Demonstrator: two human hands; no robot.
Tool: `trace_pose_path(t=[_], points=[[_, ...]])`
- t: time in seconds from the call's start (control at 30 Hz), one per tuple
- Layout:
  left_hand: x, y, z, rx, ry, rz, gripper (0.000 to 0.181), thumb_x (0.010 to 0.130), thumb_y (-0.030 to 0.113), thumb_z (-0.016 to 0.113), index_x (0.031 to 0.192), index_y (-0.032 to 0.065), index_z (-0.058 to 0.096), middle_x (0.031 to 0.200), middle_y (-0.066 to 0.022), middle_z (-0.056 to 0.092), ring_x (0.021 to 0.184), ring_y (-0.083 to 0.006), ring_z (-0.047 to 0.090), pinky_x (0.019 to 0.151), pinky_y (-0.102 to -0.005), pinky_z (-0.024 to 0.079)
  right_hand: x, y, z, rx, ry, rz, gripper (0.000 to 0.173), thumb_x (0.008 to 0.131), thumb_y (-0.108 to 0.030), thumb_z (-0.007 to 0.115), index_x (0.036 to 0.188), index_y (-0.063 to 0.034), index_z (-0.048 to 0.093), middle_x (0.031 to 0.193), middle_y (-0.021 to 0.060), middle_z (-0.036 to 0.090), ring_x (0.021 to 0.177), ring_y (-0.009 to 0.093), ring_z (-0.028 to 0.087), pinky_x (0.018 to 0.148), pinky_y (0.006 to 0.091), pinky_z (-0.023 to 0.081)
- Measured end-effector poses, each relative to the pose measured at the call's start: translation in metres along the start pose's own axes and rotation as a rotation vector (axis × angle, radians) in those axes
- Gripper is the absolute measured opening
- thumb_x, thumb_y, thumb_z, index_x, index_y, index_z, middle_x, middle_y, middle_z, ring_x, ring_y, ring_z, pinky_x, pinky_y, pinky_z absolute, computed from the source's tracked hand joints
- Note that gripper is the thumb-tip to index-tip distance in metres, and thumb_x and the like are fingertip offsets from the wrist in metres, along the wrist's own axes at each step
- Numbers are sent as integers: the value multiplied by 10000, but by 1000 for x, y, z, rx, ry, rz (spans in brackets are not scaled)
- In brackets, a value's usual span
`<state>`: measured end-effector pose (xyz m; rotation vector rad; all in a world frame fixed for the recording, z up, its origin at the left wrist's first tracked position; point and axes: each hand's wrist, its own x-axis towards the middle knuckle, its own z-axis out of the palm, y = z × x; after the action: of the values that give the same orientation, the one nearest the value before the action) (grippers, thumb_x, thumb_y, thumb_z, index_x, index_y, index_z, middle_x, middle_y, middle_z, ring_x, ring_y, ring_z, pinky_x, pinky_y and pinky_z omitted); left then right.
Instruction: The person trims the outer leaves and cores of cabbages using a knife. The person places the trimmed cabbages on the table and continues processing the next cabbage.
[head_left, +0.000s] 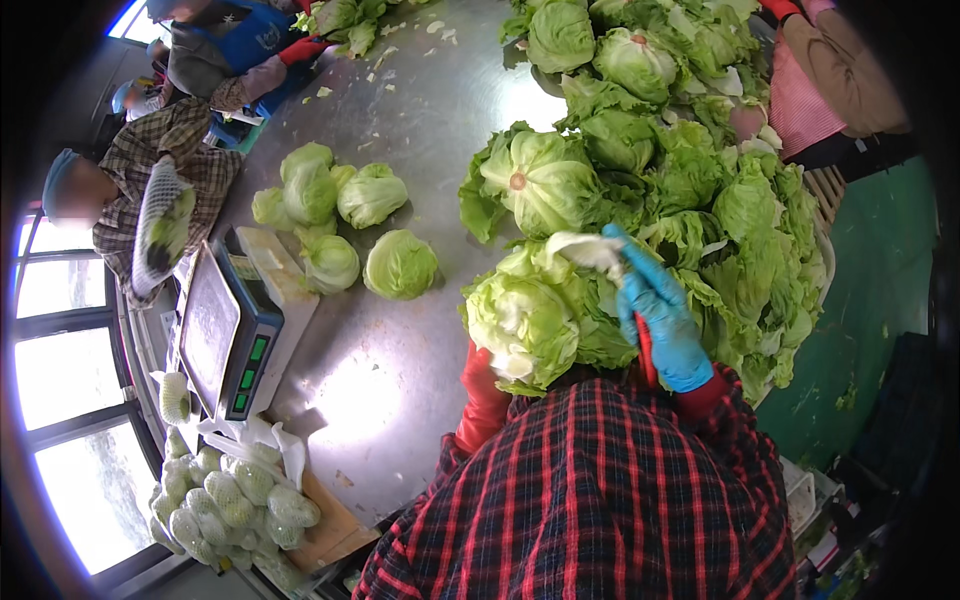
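Note:
A trimmed iceberg lettuce head (521, 319) is just in front of my chest, its pale cut leaves facing up. My left hand (481, 382), in a red glove, grips it from the lower left; its fingers are partly hidden beneath the leaves. To the right, my right hand (664, 322) wears a blue glove. A torn whitish piece of leaf (589, 251) is at its fingertips. Against its palm is a red handle (645, 349); the rest of that tool is hidden. Beyond the held head lies a whole lettuce (540, 184), stem end up.
Loose lettuce leaves (757, 255) are heaped along the right. Several trimmed heads (401, 264) rest on the metal table (442, 97), near a digital scale (214, 330). Net-wrapped heads (232, 495) fill the lower left. Co-workers (157, 165) stand across the table and at upper right.

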<state>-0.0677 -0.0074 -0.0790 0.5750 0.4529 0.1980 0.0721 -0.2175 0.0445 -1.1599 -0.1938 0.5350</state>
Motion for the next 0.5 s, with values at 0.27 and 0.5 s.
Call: trace_pose_path(t=[0.27,0.5], points=[[1,5,15,-232,-56,-94,756,819,431,553,1435,52,333,1396,-164,453,1244,-343,466,1053,-469,373,-5,-19,-32,-966,272,-107,526,903,-258,653,1348,-58,457,960,64,643,748,103,575,704,218,478],[-3,3,13,-264,-81,-188,786,795,376,608,1434,23,317,1373,-184,468,1214,-344,491,1043,-451,384,-15,1,29,-882,-81,-297,164,837,-155,711,945,-64,627,794,97,632,676,207,615,633,285,500]])
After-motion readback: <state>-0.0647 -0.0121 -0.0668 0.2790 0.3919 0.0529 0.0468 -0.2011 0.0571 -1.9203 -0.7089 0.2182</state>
